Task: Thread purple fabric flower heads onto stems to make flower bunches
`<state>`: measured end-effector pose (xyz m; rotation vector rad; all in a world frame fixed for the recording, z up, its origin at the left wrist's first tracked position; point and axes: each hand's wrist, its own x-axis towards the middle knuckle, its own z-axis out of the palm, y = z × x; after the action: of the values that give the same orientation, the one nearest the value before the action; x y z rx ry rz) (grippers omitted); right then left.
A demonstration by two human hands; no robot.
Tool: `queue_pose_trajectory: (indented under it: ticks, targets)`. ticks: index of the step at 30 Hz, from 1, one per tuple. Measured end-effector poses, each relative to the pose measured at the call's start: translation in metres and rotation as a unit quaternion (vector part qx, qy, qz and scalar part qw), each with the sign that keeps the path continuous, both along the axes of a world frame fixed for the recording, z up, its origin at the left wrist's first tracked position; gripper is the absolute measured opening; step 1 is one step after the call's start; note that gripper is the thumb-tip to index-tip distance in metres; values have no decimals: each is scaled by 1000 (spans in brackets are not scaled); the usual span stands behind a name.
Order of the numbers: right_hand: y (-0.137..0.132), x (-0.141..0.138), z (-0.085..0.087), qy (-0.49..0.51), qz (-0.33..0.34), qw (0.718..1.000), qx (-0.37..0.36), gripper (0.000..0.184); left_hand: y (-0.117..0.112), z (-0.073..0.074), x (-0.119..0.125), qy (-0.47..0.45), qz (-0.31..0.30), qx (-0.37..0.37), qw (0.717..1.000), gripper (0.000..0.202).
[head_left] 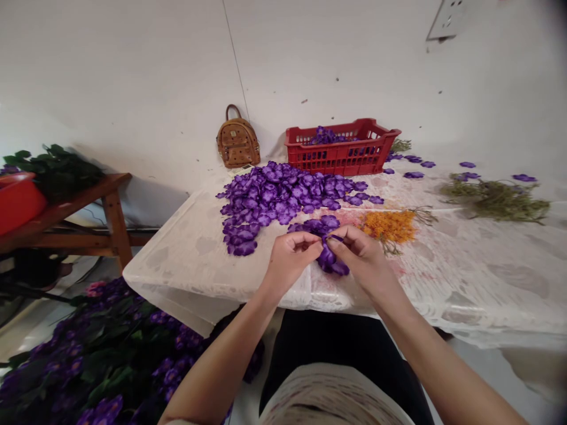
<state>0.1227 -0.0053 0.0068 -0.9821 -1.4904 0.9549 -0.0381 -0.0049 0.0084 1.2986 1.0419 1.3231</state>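
Note:
My left hand [290, 260] and my right hand [361, 251] meet above the near edge of the table [186, 260], both pinched on a small stack of purple fabric petals [330, 261] held between them. Just behind my hands lies a wide heap of loose purple petals [279, 198]. To the right of my right hand sits a bunch of orange flower centres [390, 226].
A red crate [341, 150] holding more petals stands at the back by the wall, with a brown backpack [238, 140] to its left. Dry green stems [496, 199] lie at the right. Finished purple flowers with leaves [88, 354] are piled on the floor at left, near a wooden bench [88, 203].

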Motion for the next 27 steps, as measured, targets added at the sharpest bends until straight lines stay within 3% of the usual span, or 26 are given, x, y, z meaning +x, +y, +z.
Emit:
queue_pose_trajectory:
  ticks: [7, 14, 27]
  targets:
    - [1, 1, -2, 1, -5, 1000, -2, 17, -4, -1, -3, -41, -13, -39, 998, 18]
    - [-2, -1, 1, -25, -13, 999, 15, 13, -3, -2, -1, -12, 22, -28, 999, 10]
    - [-10, -2, 5, -118, -66, 989, 53, 13, -5, -3, -1, 20, 29, -13, 999, 12]
